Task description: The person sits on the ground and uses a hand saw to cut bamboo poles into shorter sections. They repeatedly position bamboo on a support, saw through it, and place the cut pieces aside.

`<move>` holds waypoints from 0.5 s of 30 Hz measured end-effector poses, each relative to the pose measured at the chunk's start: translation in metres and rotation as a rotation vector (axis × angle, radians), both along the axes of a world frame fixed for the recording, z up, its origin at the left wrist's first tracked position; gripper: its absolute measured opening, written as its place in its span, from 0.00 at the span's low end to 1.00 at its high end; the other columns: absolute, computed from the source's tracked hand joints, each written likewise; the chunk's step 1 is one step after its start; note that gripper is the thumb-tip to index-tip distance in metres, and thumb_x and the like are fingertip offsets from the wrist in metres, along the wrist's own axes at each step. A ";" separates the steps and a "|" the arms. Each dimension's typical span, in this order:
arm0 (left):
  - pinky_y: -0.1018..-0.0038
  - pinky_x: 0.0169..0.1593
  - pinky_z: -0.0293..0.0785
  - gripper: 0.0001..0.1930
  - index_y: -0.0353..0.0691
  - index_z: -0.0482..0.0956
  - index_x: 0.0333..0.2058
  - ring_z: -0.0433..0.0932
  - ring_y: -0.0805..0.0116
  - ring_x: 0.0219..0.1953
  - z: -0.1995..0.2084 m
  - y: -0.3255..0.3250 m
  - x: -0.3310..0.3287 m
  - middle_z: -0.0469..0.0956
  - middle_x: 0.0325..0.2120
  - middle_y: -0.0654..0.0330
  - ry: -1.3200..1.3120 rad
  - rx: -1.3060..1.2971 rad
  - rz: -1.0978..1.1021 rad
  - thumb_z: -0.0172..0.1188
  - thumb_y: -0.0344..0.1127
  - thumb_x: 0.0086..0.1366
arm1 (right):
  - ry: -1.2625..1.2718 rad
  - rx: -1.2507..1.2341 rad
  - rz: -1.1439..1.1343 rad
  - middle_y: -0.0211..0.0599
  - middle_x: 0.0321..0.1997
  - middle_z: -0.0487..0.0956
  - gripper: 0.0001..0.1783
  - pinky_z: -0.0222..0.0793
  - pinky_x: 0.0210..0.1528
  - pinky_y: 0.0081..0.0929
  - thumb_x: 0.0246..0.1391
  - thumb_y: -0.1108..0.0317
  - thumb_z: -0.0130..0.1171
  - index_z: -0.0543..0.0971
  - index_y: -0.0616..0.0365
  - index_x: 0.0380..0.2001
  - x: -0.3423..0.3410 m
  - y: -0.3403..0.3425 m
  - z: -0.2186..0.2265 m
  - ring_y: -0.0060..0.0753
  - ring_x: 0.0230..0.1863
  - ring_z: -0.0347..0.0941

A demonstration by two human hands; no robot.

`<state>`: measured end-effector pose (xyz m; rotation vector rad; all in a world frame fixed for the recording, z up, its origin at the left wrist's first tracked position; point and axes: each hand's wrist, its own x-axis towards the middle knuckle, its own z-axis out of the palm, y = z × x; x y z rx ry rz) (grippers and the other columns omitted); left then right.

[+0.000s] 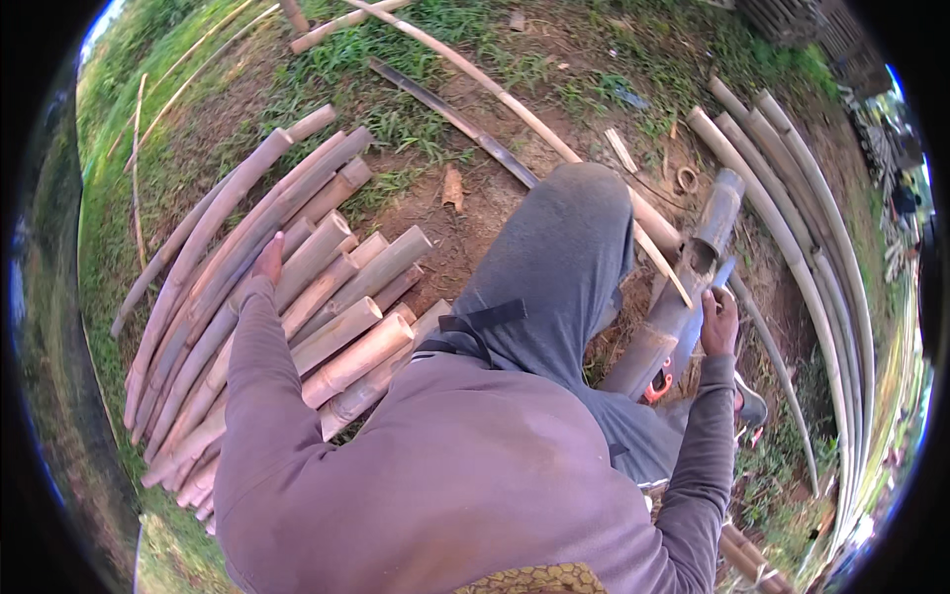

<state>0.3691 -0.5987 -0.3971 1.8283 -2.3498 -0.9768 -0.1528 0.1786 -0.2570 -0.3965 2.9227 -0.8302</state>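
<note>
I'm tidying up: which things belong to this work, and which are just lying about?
In use, apparently:
- bamboo pile at the left hand
- notched bamboo near the right hand
- orange-handled tool

Seemingly lying about:
- bamboo ring
- dark strip
- brown scrap

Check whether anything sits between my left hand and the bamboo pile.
Nothing visible does. The left hand is right at the bamboo pile, over its upper side; whether it grips a pole is unclear.

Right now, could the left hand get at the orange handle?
Probably not easily: the left hand is over at the bamboo pile, with the bent leg and thick bamboo pole between it and the orange handle.
</note>
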 end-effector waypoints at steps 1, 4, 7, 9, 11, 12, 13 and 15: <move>0.59 0.76 0.56 0.44 0.38 0.70 0.71 0.65 0.48 0.75 -0.011 -0.016 0.019 0.71 0.70 0.43 -0.087 -0.008 -0.041 0.37 0.71 0.76 | 0.091 0.010 0.016 0.56 0.55 0.82 0.28 0.77 0.57 0.44 0.68 0.50 0.62 0.81 0.65 0.58 0.006 0.011 -0.010 0.53 0.54 0.82; 0.52 0.68 0.69 0.40 0.39 0.76 0.66 0.75 0.40 0.65 -0.027 -0.004 -0.047 0.79 0.61 0.41 -0.234 -0.293 0.085 0.49 0.68 0.72 | -0.027 0.100 -0.261 0.58 0.55 0.83 0.29 0.77 0.57 0.45 0.65 0.49 0.65 0.82 0.63 0.56 0.053 0.075 -0.023 0.54 0.53 0.82; 0.57 0.58 0.76 0.25 0.40 0.84 0.54 0.82 0.49 0.54 0.007 0.033 -0.174 0.84 0.50 0.47 0.034 -0.457 -0.141 0.59 0.55 0.73 | -0.180 0.092 -0.511 0.57 0.52 0.85 0.27 0.77 0.59 0.45 0.63 0.50 0.66 0.84 0.63 0.55 0.113 0.113 -0.047 0.54 0.55 0.83; 0.62 0.53 0.78 0.17 0.39 0.85 0.47 0.84 0.55 0.48 0.049 0.070 -0.273 0.85 0.46 0.51 0.312 -0.421 -0.418 0.63 0.47 0.73 | -0.297 -0.005 -0.614 0.57 0.53 0.85 0.27 0.76 0.60 0.44 0.63 0.51 0.67 0.84 0.63 0.55 0.136 0.122 -0.070 0.54 0.57 0.83; 0.66 0.49 0.79 0.11 0.36 0.85 0.45 0.84 0.60 0.44 0.102 0.128 -0.377 0.85 0.42 0.54 0.519 -0.514 -0.796 0.64 0.38 0.73 | -0.378 0.017 -0.652 0.53 0.52 0.87 0.25 0.77 0.60 0.41 0.63 0.52 0.66 0.85 0.62 0.53 0.145 0.121 -0.087 0.48 0.56 0.84; 0.66 0.49 0.80 0.11 0.36 0.85 0.46 0.84 0.60 0.43 0.132 0.171 -0.431 0.85 0.41 0.54 0.621 -0.490 -0.954 0.63 0.37 0.73 | -0.354 -0.009 -0.658 0.54 0.53 0.86 0.25 0.76 0.61 0.41 0.63 0.52 0.66 0.85 0.61 0.54 0.148 0.122 -0.096 0.50 0.57 0.83; 0.66 0.49 0.80 0.10 0.36 0.84 0.47 0.84 0.61 0.42 0.157 0.209 -0.480 0.85 0.41 0.54 0.689 -0.460 -1.149 0.63 0.34 0.73 | -0.329 -0.035 -0.657 0.54 0.53 0.86 0.25 0.75 0.61 0.42 0.63 0.51 0.66 0.85 0.60 0.54 0.148 0.121 -0.102 0.51 0.58 0.83; 0.65 0.49 0.80 0.12 0.39 0.83 0.49 0.84 0.58 0.42 0.202 0.299 -0.559 0.84 0.40 0.55 0.585 -0.393 -1.449 0.65 0.32 0.69 | -0.351 -0.127 -0.666 0.54 0.56 0.85 0.29 0.74 0.63 0.45 0.62 0.49 0.66 0.83 0.59 0.57 0.141 0.115 -0.099 0.54 0.60 0.80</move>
